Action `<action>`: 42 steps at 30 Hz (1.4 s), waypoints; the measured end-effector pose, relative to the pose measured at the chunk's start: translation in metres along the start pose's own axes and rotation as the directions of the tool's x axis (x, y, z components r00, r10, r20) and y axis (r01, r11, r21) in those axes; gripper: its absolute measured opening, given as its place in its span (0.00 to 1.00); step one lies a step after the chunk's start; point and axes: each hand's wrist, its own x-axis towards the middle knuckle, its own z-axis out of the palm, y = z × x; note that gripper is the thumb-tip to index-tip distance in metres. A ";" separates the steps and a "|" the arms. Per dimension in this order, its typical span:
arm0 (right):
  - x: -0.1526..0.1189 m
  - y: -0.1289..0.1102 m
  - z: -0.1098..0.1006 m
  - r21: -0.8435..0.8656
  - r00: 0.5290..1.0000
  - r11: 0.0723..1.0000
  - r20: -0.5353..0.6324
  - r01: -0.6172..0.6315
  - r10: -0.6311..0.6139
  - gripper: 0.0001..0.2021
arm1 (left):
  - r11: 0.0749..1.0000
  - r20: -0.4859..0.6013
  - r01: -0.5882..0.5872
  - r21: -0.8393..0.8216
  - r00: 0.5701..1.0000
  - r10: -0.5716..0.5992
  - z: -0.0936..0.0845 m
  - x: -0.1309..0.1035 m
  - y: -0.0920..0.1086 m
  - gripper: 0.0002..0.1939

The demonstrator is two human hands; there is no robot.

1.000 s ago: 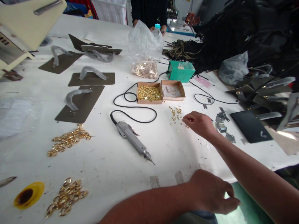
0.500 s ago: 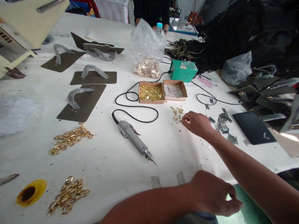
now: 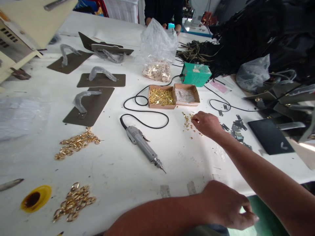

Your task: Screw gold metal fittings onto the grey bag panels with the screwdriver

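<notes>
My right hand (image 3: 206, 124) is over the white table at the right edge of a scatter of small gold pieces (image 3: 187, 121). Its thumb and forefinger are pressed together; anything between them is too small to make out. My left hand (image 3: 232, 206) hangs near the table's front edge, fingertips pinched, with what they hold hidden. Behind the scatter stand a box of gold pieces (image 3: 161, 97) and a box of whitish pieces (image 3: 186, 95). A grey electric screwdriver (image 3: 144, 147) lies left of my right hand.
Brown panels with wrapped handles (image 3: 100, 80) and gold chain piles (image 3: 78, 142) lie at left. A green power box (image 3: 196, 74) sits behind the boxes, its cable looping forward. Metal plates (image 3: 237, 126) and a black panel (image 3: 270, 136) lie at right. A person (image 3: 163, 13) is across the table.
My right hand has moved slightly back over the gold scatter, uncovering a few pieces beside its wrist. The whole view has shifted a little. My left hand keeps its pinched pose.
</notes>
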 end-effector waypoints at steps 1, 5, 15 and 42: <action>-0.001 0.000 0.001 -0.019 1.000 1.000 -0.023 0.006 -0.007 0.12 | 1.000 -0.001 0.002 0.000 1.000 -0.002 0.000 0.000 0.000 0.23; -0.007 0.001 0.004 -0.040 0.996 0.999 -0.080 0.037 -0.040 0.11 | 1.000 0.002 0.013 0.001 1.000 -0.013 -0.001 0.000 0.001 0.23; -0.012 -0.001 -0.009 0.115 0.997 0.991 -0.049 0.062 -0.057 0.09 | 1.000 -0.046 -0.003 0.021 0.999 0.004 0.009 0.003 -0.004 0.22; -0.001 -0.016 -0.019 0.027 0.989 1.000 0.145 0.001 -0.005 0.12 | 1.000 -0.091 -0.024 -0.011 0.996 0.023 0.011 0.005 -0.006 0.19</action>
